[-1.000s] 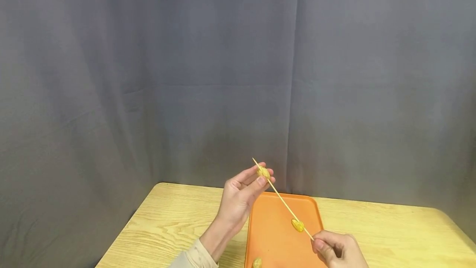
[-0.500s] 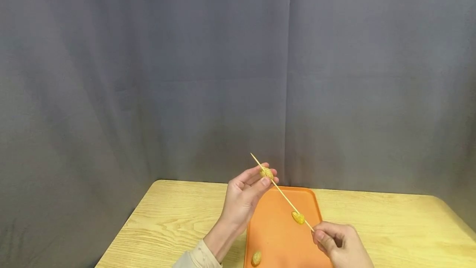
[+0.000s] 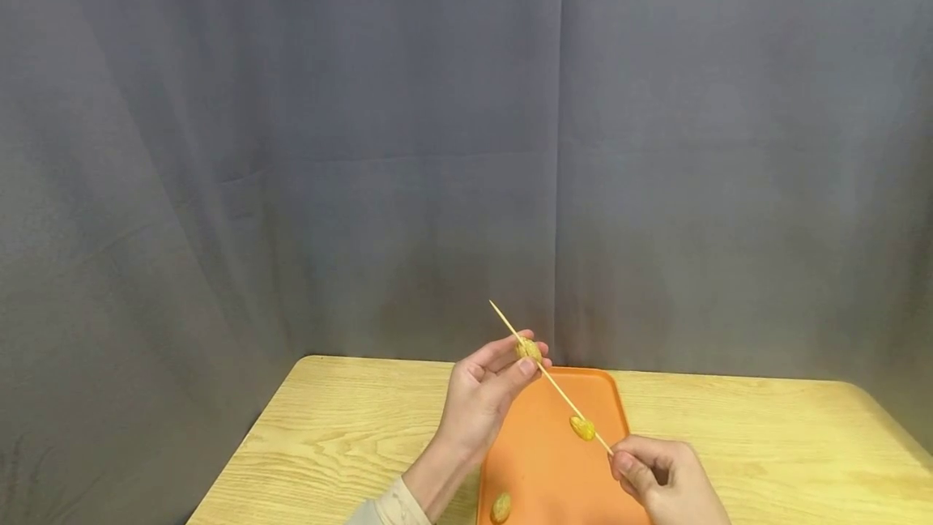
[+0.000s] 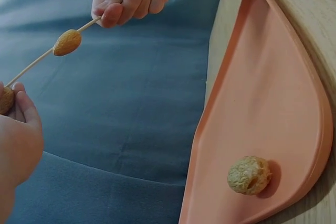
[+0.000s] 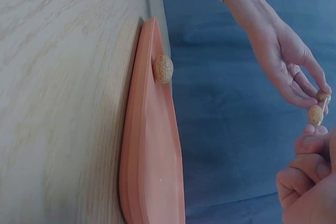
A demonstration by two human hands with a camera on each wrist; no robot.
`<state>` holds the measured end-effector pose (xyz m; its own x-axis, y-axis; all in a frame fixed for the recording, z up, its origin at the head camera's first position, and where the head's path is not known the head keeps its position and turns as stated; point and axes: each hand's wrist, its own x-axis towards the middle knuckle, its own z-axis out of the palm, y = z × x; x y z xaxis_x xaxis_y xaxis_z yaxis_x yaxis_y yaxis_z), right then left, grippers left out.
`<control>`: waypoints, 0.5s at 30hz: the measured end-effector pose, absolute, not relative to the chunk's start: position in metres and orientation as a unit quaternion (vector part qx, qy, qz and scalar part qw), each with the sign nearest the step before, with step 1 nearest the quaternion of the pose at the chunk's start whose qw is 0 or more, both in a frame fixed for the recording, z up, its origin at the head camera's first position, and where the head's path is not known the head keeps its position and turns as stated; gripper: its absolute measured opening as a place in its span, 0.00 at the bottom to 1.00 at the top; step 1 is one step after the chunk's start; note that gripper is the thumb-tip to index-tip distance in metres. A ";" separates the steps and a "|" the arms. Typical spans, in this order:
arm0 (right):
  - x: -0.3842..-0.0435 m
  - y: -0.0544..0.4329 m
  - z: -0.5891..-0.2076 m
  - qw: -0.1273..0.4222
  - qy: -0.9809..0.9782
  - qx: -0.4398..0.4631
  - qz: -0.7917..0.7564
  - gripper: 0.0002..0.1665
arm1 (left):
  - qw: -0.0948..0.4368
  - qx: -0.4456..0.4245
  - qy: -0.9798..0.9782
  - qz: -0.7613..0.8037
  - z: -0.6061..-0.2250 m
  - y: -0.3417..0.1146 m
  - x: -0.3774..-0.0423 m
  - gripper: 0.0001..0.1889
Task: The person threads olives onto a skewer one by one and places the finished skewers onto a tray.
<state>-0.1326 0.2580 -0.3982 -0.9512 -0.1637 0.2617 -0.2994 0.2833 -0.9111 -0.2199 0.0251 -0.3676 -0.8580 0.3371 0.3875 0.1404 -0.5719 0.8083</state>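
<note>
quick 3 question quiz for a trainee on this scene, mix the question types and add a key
1. Which hand is nearer the pointed tip of the skewer?

2. Where does the loose yellow-brown piece lie?
A) on the tabletop
B) on the orange tray
C) on the skewer

3. True or false: the right hand pinches the skewer, with a threaded piece close by.

Key:
1. The left hand, which holds another piece.
2. B
3. True

The right hand (image 3: 666, 476) hides 1 skewer (image 3: 557, 386) end.
</note>
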 end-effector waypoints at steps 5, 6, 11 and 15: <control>-0.134 0.259 -0.402 0.060 -0.794 0.155 0.584 0.10 | 0.074 0.250 0.464 0.846 -0.369 0.027 -0.218 0.22; -0.135 0.259 -0.402 0.059 -0.793 0.155 0.586 0.10 | 0.076 0.249 0.465 0.846 -0.369 0.027 -0.218 0.23; -0.134 0.259 -0.401 0.047 -0.788 0.145 0.597 0.10 | 0.081 0.250 0.465 0.845 -0.372 0.029 -0.218 0.22; -0.134 0.259 -0.401 0.039 -0.782 0.143 0.605 0.11 | 0.082 0.252 0.469 0.843 -0.375 0.032 -0.218 0.21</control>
<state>-0.1339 0.2591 -0.4006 -0.9561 -0.1769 0.2337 -0.2707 0.2273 -0.9355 -0.2177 0.0316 -0.3749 -0.8600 0.3736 0.3476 0.0983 -0.5472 0.8312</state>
